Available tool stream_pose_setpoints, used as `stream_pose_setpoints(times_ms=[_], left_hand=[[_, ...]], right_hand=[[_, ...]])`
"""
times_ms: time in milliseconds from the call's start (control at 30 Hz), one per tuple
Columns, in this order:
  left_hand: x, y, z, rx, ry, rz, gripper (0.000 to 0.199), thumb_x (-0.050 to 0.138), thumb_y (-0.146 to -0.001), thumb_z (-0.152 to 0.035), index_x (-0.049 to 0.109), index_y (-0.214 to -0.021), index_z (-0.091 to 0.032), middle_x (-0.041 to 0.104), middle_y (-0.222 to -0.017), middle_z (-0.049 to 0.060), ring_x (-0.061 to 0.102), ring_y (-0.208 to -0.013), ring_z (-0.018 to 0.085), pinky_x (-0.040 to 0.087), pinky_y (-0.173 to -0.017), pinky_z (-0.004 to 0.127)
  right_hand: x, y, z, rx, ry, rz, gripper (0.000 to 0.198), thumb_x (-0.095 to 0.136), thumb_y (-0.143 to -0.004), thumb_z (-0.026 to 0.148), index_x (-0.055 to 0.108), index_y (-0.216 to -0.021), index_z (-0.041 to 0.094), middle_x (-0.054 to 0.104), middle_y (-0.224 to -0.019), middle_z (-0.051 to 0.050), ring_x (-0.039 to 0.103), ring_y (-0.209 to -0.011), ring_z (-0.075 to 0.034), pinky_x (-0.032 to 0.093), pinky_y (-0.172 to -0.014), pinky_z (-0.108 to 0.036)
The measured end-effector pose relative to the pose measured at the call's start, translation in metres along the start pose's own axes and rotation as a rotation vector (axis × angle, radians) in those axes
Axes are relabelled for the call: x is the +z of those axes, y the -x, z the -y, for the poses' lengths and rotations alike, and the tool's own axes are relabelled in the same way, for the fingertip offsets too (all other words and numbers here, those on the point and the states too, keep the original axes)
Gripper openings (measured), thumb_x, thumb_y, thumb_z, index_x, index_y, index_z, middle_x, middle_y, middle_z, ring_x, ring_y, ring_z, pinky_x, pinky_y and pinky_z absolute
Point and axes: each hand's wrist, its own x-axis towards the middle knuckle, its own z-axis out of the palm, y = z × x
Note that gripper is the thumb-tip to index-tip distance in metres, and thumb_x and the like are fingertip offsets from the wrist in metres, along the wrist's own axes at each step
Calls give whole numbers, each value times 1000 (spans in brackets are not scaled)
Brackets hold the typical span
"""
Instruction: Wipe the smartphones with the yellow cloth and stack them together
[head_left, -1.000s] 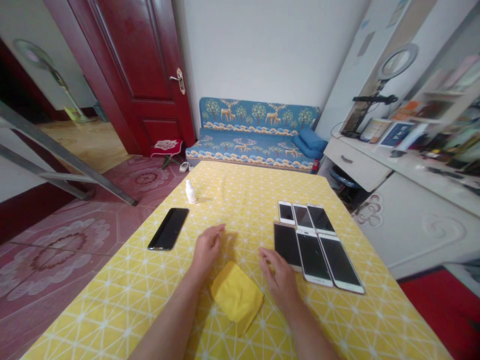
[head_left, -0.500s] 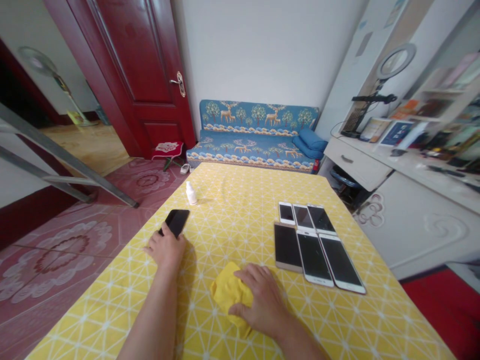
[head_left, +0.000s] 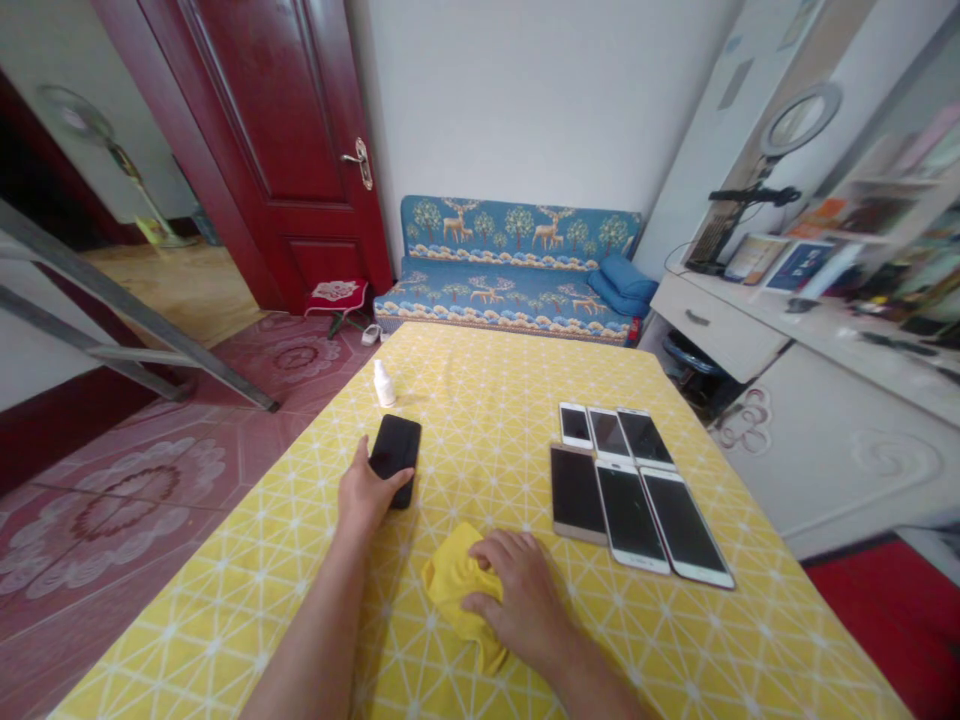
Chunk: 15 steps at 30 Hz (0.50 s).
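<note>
A black smartphone (head_left: 397, 445) is at the left of the table with its dark screen up. My left hand (head_left: 367, 495) grips its near end, thumb on the right side and fingers on the left. Nearer to me, my right hand (head_left: 521, 590) is closed over the edge of a crumpled yellow cloth (head_left: 456, 580) on the tabletop; some fingertips are hidden in its folds. Just beyond the phone stands a small white bottle (head_left: 383, 385).
To the right, several phones lie in two rows, among them a gold one (head_left: 577, 492) and a white one (head_left: 688, 525). A yellow patterned cloth covers the table (head_left: 495, 390). Beyond it is a blue sofa (head_left: 480, 290); a white cabinet (head_left: 840, 450) stands at right.
The black smartphone has shifted right and turned more upright in view. My left hand went with it, its thumb now along the right side. My right hand and the cloth have barely moved.
</note>
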Motion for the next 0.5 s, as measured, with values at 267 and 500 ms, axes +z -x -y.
stream_pose_setpoints(times_ms=[267,500], left_hand=[[29,27,-24,-178,1163,416,46,81,-62,-33,65,-101,-14,72,-85,4,65,-68,13,50,-60,21],[25,47,-41,-251,1470,729,36,65,-82,-33,60,-112,-14,70,-105,10,69,-89,18,53,-78,26]], right_hand=[[-4,-2,2,90,103,-84,30,79,-66,30,53,-78,21,57,-87,0,51,-85,-20,36,-78,-34],[7,-2,-10,69,-27,-194,16,58,-84,25,51,-71,20,57,-69,2,52,-68,-15,38,-66,-28]])
